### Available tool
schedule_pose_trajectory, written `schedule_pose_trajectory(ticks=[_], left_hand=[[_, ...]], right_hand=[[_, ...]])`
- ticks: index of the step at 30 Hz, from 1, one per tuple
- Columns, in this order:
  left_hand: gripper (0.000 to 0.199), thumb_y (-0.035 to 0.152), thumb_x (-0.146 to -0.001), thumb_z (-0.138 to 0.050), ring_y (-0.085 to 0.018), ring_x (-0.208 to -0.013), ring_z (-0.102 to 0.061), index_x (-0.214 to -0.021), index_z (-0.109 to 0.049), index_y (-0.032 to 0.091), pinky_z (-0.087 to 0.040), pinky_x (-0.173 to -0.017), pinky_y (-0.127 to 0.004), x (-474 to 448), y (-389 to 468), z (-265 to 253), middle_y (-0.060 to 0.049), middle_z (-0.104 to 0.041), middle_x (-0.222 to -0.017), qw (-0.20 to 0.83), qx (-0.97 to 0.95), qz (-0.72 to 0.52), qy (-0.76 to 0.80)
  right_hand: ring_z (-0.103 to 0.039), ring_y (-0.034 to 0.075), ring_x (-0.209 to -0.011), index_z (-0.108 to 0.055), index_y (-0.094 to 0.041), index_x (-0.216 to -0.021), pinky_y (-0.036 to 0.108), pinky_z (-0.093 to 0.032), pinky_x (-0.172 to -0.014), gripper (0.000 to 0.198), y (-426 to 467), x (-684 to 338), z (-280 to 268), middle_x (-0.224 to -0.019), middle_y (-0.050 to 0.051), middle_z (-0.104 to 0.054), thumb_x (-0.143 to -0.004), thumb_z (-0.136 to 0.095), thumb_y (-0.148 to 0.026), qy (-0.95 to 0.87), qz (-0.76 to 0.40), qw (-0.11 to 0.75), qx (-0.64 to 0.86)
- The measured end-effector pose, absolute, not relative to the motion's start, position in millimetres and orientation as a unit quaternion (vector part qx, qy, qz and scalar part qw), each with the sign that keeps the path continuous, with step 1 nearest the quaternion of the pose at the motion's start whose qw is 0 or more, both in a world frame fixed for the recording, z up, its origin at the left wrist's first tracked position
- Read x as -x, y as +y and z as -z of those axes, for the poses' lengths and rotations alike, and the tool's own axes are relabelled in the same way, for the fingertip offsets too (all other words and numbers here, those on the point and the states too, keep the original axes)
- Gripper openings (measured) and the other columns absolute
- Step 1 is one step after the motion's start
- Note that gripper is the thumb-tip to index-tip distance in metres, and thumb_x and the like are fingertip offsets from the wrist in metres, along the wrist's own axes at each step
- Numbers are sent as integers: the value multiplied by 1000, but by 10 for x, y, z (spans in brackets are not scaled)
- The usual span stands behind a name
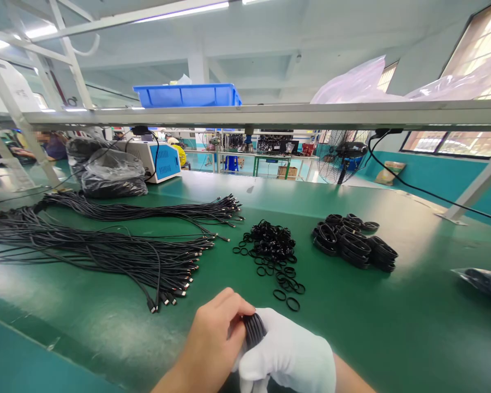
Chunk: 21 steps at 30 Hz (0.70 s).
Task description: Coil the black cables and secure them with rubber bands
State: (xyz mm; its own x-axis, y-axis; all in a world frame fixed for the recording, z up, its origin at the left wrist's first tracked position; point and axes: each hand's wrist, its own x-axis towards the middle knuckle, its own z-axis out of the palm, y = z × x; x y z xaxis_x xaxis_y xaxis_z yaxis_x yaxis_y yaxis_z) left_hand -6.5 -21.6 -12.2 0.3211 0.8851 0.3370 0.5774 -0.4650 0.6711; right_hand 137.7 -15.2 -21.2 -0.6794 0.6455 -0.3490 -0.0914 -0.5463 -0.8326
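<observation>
A coiled black cable (pixel 254 331) sits between my two hands near the front edge of the bench. My bare left hand (pixel 219 335) grips its left side, thumb and fingers closed around the loops. On the other side my right hand (pixel 288 349), in a white glove, is wrapped round the same coil. Just beyond lies a heap of small black rubber rings (pixel 272 243), with a few loose ones scattered toward me. To the left, long black cables (pixel 147 251) are spread in two bundles, their metal plugs pointing right. Several coiled cables (pixel 352 243) are piled at the right.
The green bench top (pixel 413 322) runs under a white shelf (pixel 270 115) carrying a blue bin (pixel 188 95) and clear plastic. A bagged black bundle (pixel 114 172) and a blue-and-white machine (pixel 161 161) stand back left. A fan (pixel 343 158) is behind the bench; a plastic bag (pixel 485 281) lies far right.
</observation>
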Motion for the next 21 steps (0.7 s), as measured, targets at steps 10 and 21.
schedule_pose_trajectory(ticks=[10, 21], left_hand=[[26, -1, -71, -46, -11, -65, -56, -76, -62, 20, -45, -62, -22, 56, -193, 178, 3, -59, -71, 248, -758, -368, 478], [18, 21, -79, -51, -16, -82, -59, -92, -62, 18, -46, -76, -27, 257, 155, -23, -2, -64, -89, 392, -703, -312, 504]], right_hand=[[-49, 7, -34, -58, -11, -53, 15, -40, -34, 6, -157, -1352, 183, -41, -1, -53, -53, -63, -14, -457, -783, 207, 367], [-54, 11, -42, -55, -14, -86, 19, -40, -36, 35, -9, -1612, 92, -56, 0, -60, -54, -67, -17, -363, -761, 379, 381]])
